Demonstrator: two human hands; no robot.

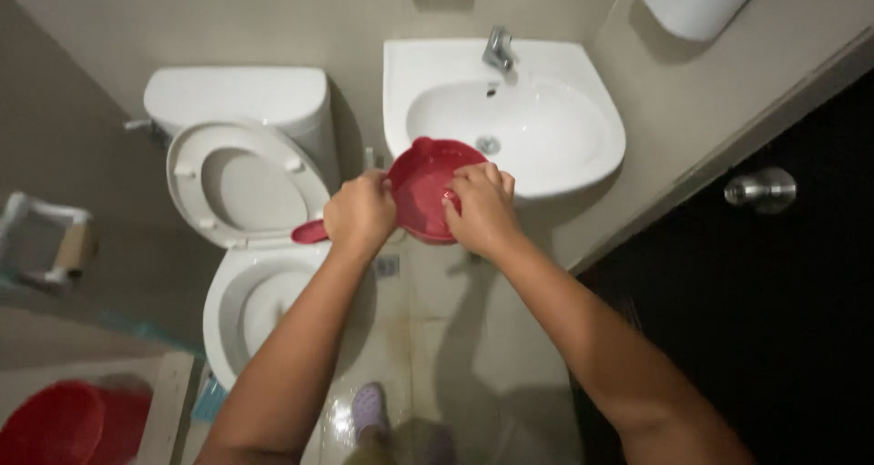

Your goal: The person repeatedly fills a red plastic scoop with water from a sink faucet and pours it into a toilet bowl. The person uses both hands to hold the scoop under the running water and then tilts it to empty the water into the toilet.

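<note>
Head view, both hands (362, 212) (480, 206) holding red dipper (421, 187), interior hidden, beside white sink (546, 128)

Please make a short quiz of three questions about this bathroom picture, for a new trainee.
1. True or false: the toilet seat is raised.
2. Which thing do both hands hold? A) a red dipper B) a white towel C) a blue brush
3. On which side of the wash basin does the toilet stand in the picture?

Key
1. True.
2. A: the left hand and the right hand hold the red dipper in front of the basin.
3. The left side.
</note>
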